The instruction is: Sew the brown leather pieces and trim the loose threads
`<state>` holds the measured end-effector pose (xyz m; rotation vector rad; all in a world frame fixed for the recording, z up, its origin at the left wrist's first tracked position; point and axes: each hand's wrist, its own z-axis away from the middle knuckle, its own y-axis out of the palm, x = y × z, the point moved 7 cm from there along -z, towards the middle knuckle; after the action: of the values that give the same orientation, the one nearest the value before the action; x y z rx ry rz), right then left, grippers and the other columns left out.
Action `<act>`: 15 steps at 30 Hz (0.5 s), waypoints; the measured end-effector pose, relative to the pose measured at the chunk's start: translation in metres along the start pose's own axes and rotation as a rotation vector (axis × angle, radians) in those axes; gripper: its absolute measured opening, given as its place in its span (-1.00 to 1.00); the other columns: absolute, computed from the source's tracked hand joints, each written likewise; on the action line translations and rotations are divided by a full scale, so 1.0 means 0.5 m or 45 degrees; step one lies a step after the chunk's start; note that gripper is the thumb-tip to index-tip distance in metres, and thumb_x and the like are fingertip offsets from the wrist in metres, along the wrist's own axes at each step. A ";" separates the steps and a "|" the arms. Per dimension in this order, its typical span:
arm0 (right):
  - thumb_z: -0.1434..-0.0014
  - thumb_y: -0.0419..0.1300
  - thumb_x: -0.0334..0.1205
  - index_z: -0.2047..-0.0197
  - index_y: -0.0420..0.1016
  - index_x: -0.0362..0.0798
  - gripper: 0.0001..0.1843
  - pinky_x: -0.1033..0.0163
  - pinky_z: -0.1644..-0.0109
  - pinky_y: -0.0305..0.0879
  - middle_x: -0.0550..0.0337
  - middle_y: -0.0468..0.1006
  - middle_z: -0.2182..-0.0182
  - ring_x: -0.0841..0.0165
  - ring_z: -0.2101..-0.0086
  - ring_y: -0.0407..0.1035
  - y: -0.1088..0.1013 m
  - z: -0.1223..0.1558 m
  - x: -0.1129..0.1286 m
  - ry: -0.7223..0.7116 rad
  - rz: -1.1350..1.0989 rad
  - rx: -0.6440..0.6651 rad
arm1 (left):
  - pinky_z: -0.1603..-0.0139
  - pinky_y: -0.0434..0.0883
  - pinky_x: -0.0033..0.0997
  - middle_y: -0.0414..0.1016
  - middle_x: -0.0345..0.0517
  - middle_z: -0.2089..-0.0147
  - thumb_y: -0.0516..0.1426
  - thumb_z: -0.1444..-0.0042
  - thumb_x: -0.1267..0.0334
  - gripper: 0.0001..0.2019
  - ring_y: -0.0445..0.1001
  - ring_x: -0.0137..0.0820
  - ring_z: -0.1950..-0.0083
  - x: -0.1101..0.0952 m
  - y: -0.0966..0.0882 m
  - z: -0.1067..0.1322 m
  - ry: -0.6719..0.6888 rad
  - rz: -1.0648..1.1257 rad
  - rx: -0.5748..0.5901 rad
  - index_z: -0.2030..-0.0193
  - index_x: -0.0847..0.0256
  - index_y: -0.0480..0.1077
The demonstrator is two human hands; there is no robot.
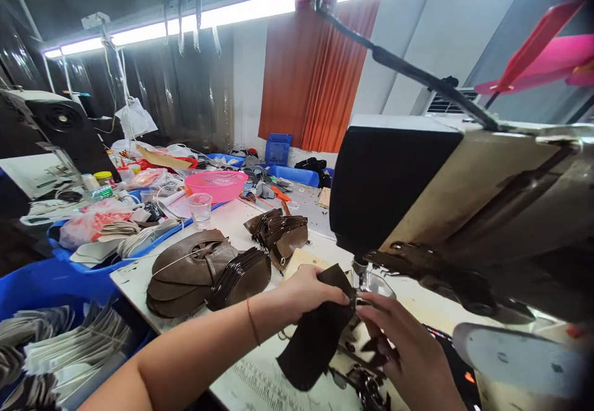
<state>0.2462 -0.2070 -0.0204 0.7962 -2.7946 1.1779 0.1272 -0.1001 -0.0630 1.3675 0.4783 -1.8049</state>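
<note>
Clamps a dark piece (315, 349) at six o'clock in the left hand (306, 292), thumb on top. Curls the right hand (406, 333) at five, beside the piece's edge; cannot tell whether gripping. Has the sewing machine (399, 182) looming at three, hiding part of the table (255, 364); brown stacks (183, 268) at eight, cup (200, 211) and pink basket (223, 189) at nine, phone (460, 361) at four.

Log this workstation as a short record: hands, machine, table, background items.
Left hand: holding a flat, dark-brown, leather-like strip
Right hand: at the strip's machine-side edge; grip unclear
Machine: black-and-cream sewing machine, on the right
White, flat table: bears stacked, rounded, brown leather-like pieces
Behind the pieces: clear plastic cup, round pink plastic basket
</note>
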 end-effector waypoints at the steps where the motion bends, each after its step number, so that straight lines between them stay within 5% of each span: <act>1: -0.12 0.07 -0.48 0.09 0.50 0.10 -0.62 0.24 0.06 0.44 0.14 0.56 0.05 0.29 0.11 0.50 0.000 -0.005 -0.009 -0.054 0.062 -0.001 | 0.46 0.34 -0.44 0.48 -0.23 0.51 0.31 0.30 0.28 -0.76 0.40 -0.42 0.52 -0.007 0.000 -0.013 0.006 -0.001 -0.001 0.40 0.25 0.47; 5: -0.11 0.05 -0.41 0.00 0.41 0.04 -0.62 0.28 0.32 0.45 0.05 0.51 0.01 0.26 0.18 0.52 -0.005 -0.007 -0.052 0.178 0.184 -0.055 | 0.44 0.36 -0.43 0.50 -0.21 0.47 0.33 0.32 0.29 -0.73 0.41 -0.43 0.50 -0.021 0.005 -0.046 0.041 -0.003 -0.015 0.38 0.25 0.48; 8: -0.16 0.07 -0.31 -0.09 0.36 -0.01 -0.60 0.18 0.22 0.45 -0.03 0.50 0.01 0.15 0.12 0.49 -0.022 0.014 -0.070 0.391 0.285 -0.190 | 0.42 0.37 -0.42 0.50 -0.21 0.47 0.31 0.30 0.30 -0.76 0.41 -0.42 0.50 -0.031 0.017 -0.055 0.069 -0.003 0.032 0.40 0.26 0.48; 15: -0.13 0.05 -0.43 -0.10 0.44 0.17 -0.49 0.17 0.02 0.42 0.17 0.50 -0.05 0.23 0.07 0.47 -0.011 0.015 -0.046 0.098 0.061 -0.143 | 0.24 0.41 -0.38 0.52 -0.19 0.43 0.26 0.31 0.43 -0.79 0.47 -0.37 0.36 -0.083 0.034 -0.052 0.232 0.010 0.015 0.41 0.27 0.49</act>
<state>0.2702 -0.2047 -0.0264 0.6646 -2.8023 1.0238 0.1601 -0.0767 -0.0306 1.5475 0.5573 -1.6869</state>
